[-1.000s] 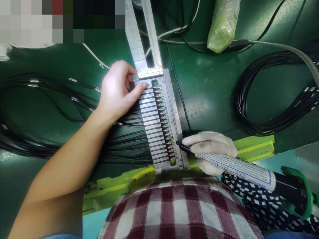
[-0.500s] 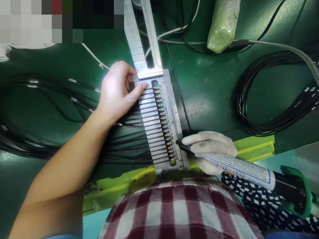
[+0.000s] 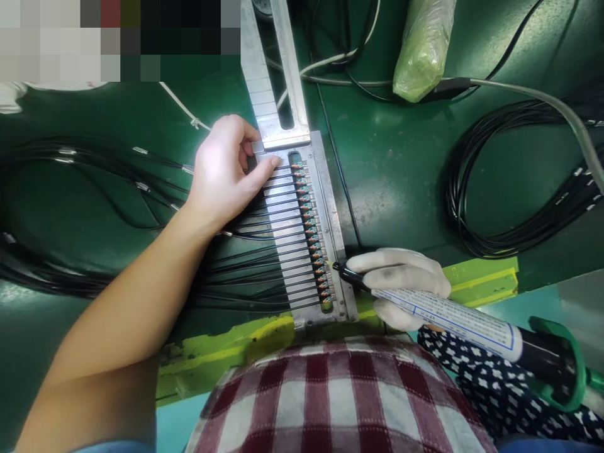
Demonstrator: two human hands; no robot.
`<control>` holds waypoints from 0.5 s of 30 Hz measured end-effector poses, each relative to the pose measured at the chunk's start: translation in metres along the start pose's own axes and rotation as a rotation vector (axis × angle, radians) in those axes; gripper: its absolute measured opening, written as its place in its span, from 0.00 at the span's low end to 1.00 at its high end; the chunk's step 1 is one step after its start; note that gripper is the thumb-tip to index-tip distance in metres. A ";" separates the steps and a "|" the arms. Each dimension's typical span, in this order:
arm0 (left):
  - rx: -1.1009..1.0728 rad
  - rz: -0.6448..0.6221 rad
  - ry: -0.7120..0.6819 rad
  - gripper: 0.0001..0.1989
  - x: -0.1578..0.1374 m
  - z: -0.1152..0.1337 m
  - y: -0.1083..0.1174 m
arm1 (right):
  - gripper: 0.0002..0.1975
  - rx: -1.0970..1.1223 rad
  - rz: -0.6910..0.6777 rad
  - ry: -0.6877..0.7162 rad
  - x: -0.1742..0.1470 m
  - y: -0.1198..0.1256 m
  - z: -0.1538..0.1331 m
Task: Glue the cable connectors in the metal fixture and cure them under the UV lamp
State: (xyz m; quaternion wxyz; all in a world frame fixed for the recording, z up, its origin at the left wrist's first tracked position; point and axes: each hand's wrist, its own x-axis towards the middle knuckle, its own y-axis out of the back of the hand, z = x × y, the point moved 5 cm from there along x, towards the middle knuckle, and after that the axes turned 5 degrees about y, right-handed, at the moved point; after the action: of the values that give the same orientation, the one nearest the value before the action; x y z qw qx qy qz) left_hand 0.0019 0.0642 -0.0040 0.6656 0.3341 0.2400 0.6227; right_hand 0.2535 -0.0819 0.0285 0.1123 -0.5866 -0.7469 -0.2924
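Observation:
My bare left hand (image 3: 226, 173) grips the upper left edge of a metal fixture (image 3: 283, 236), with the thumb lying on the plate and the other fingers curled at its side, partly hidden. Several black cables (image 3: 245, 267) lie across the plate in parallel. Their stripped ends, with small green boards and orange wires (image 3: 312, 231), sit in a row over the slot. In a white glove, my right hand (image 3: 406, 274) is closed around a large dispensing syringe (image 3: 448, 321) with a white label and green flange. Its black nozzle (image 3: 346, 274) points left at the lower part of the row.
A long slotted metal arm (image 3: 292, 69) extends from the fixture's top. Cable coils lie on the green table at the left (image 3: 28, 277) and right (image 3: 457, 207). A plastic-wrapped green bundle (image 3: 422, 56) and loose cords are at the back. Yellow-green tape (image 3: 226, 352) lines the front edge.
The syringe nozzle has shifted very slightly up along the row of cable ends. My left hand keeps its place on the fixture.

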 end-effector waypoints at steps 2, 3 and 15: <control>0.013 0.002 -0.002 0.15 0.001 0.000 0.000 | 0.09 0.011 0.036 0.021 -0.001 0.003 -0.005; 0.025 0.002 -0.008 0.15 0.001 0.000 0.000 | 0.09 0.017 0.047 0.028 -0.002 0.003 -0.006; 0.075 0.006 -0.031 0.14 0.001 0.001 0.000 | 0.10 0.003 -0.009 0.005 -0.005 -0.001 -0.007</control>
State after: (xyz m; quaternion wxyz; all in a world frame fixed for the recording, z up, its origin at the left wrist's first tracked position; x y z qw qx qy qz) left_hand 0.0029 0.0654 -0.0038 0.6544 0.3691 0.2519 0.6099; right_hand 0.2532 -0.0902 0.0309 0.1140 -0.5823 -0.7496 -0.2932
